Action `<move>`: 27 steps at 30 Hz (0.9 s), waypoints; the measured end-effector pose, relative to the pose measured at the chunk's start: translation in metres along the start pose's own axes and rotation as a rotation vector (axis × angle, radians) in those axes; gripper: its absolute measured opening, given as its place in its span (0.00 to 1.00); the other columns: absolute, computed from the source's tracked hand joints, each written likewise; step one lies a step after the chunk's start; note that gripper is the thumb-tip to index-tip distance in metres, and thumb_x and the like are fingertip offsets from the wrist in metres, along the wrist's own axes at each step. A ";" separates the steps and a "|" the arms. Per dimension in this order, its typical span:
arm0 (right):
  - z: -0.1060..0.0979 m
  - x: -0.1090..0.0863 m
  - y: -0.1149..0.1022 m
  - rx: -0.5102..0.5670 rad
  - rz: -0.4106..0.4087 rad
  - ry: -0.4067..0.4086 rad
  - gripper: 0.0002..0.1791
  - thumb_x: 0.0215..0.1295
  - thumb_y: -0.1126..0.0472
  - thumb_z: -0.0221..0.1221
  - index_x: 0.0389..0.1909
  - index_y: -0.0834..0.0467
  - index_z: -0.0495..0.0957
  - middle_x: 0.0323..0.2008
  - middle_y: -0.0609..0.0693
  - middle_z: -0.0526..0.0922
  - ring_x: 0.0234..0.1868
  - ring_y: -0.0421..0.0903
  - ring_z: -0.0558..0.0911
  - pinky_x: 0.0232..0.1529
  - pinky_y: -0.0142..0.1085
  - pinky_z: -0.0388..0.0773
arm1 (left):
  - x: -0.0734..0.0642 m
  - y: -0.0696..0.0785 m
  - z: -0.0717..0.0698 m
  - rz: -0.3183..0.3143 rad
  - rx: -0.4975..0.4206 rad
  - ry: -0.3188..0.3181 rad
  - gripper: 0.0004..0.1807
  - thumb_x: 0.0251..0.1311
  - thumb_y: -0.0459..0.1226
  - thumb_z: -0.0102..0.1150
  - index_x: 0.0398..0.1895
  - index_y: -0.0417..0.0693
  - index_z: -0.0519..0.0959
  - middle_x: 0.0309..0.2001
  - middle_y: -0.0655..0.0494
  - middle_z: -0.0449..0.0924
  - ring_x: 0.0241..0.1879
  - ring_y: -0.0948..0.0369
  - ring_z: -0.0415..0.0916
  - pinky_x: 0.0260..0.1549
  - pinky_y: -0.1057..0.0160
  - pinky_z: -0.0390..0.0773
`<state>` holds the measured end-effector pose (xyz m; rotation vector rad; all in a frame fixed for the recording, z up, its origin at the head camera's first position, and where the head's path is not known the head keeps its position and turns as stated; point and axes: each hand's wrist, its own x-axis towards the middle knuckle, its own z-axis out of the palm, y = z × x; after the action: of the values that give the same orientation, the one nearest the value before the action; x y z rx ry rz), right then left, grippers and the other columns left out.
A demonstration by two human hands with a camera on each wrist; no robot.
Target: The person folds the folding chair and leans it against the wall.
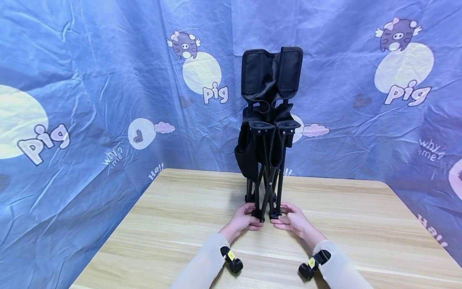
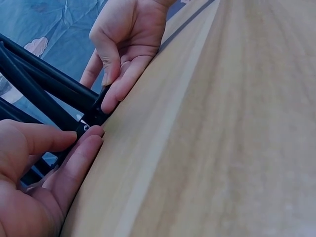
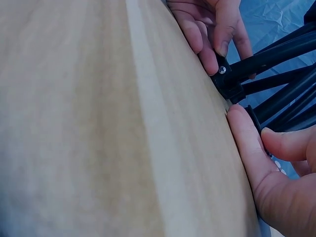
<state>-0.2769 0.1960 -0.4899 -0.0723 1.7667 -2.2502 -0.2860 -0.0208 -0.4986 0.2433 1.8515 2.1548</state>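
A folded black camping chair (image 1: pixel 268 132) stands upright on its feet on the table, its fabric back at the top and its crossed metal legs (image 1: pixel 270 182) bunched together below. At its front left foot, my left hand (image 1: pixel 244 218) pinches the plastic foot (image 1: pixel 258 216) between thumb and fingers. The right hand (image 1: pixel 293 220) does the same with the front right foot (image 1: pixel 276 215). Both wrist views show the thumbs on top of the feet and fingers low against the tabletop. The rear feet are partly hidden behind the front legs.
The light wood table (image 1: pixel 180 208) ends at a back edge close behind the chair. Blue printed cloth (image 1: pixel 115 80) hangs behind and along both sides. Each sleeved wrist wears a small black camera, one on the left (image 1: pixel 232 260) and one on the right (image 1: pixel 313 265).
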 end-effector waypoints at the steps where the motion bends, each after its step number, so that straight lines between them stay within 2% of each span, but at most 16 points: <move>1: 0.000 0.001 0.000 0.000 0.001 0.003 0.35 0.61 0.84 0.44 0.71 0.72 0.48 0.60 0.70 0.65 0.39 0.55 0.86 0.46 0.48 0.85 | 0.000 0.000 0.000 0.001 0.000 0.002 0.36 0.51 0.12 0.54 0.68 0.28 0.62 0.54 0.36 0.71 0.36 0.42 0.84 0.36 0.52 0.88; 13: -0.001 0.014 -0.001 -0.016 -0.012 0.034 0.33 0.61 0.83 0.43 0.70 0.72 0.51 0.59 0.68 0.67 0.38 0.55 0.87 0.46 0.47 0.86 | 0.013 -0.002 0.000 0.023 0.001 0.033 0.35 0.51 0.13 0.53 0.67 0.30 0.65 0.51 0.38 0.73 0.35 0.43 0.85 0.35 0.52 0.88; 21: -0.001 0.019 -0.001 -0.006 -0.011 0.032 0.34 0.63 0.83 0.42 0.71 0.71 0.49 0.57 0.67 0.68 0.38 0.54 0.87 0.46 0.47 0.86 | 0.021 -0.004 -0.001 0.028 -0.004 0.051 0.34 0.52 0.13 0.53 0.66 0.31 0.67 0.50 0.39 0.75 0.34 0.44 0.85 0.34 0.52 0.88; 27: 0.000 0.023 -0.002 0.011 -0.009 0.040 0.34 0.64 0.83 0.42 0.72 0.70 0.49 0.60 0.69 0.66 0.38 0.53 0.86 0.46 0.47 0.86 | 0.024 -0.001 -0.002 0.029 -0.011 0.061 0.34 0.51 0.13 0.52 0.66 0.30 0.66 0.51 0.37 0.73 0.34 0.45 0.85 0.34 0.52 0.88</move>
<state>-0.2991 0.1913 -0.4913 -0.0332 1.7770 -2.2827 -0.3086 -0.0146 -0.5017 0.2056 1.8798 2.2139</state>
